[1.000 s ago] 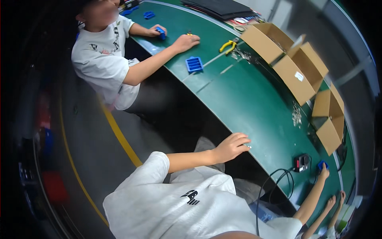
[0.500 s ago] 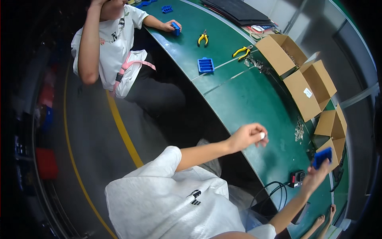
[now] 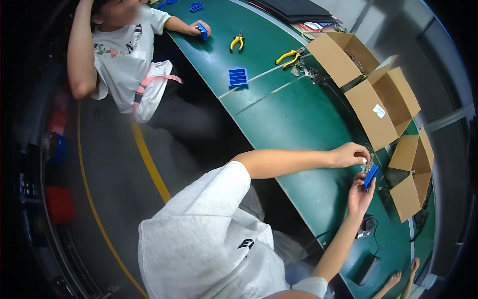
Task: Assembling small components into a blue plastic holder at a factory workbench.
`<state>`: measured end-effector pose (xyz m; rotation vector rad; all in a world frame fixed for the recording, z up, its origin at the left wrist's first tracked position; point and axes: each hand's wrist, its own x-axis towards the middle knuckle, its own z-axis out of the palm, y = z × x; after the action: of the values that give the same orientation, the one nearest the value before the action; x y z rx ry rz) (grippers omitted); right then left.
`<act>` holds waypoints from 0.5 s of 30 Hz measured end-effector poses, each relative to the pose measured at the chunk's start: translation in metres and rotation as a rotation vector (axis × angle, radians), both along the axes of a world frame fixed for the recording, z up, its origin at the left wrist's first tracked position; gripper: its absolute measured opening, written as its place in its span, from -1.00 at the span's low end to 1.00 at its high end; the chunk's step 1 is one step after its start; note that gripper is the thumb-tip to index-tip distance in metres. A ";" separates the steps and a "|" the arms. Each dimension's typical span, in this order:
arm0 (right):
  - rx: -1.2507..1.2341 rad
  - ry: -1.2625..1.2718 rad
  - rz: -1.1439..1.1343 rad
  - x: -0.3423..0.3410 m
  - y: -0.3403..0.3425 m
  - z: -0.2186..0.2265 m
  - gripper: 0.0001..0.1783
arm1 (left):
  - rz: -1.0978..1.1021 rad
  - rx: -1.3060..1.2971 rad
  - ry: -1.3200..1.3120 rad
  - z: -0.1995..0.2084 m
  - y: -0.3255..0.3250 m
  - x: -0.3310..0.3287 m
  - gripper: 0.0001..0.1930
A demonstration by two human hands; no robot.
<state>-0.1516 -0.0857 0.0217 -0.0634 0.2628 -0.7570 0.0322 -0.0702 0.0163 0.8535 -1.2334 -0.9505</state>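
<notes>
As the tilted blue holder [image 3: 370, 178] is being gripped by the right hand [image 3: 359, 197], the left hand [image 3: 348, 155], grip unclear, is being held near its top.

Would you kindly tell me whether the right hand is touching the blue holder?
Touching: the head view shows the right hand gripping the blue holder near its lower end.

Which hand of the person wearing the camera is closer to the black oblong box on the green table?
Right. The right hand, holding a blue plastic piece, is above the black oblong box in the picture; the left hand is farther up.
</notes>
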 end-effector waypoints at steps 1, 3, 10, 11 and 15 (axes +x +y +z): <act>0.003 0.001 -0.014 -0.002 -0.003 0.001 -0.64 | 0.017 0.051 -0.019 -0.007 -0.003 -0.007 -0.83; -0.014 0.049 -0.062 -0.005 -0.003 0.002 -0.62 | 0.011 -0.032 -0.085 -0.004 0.003 -0.011 -0.83; 0.036 0.093 -0.027 0.002 0.006 0.005 -0.60 | 0.093 -0.111 -0.127 0.000 0.012 -0.016 -0.83; 0.052 0.074 -0.023 0.000 0.004 0.001 -0.60 | 0.113 -0.119 -0.148 -0.003 0.011 -0.017 -0.84; 0.065 0.065 -0.042 -0.005 0.007 -0.003 -0.65 | 0.088 -0.163 -0.170 0.000 0.016 -0.017 -0.85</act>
<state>-0.1569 -0.0784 0.0185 -0.0211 0.3512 -0.7881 0.0148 -0.0546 0.0161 0.8646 -1.3869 -0.7084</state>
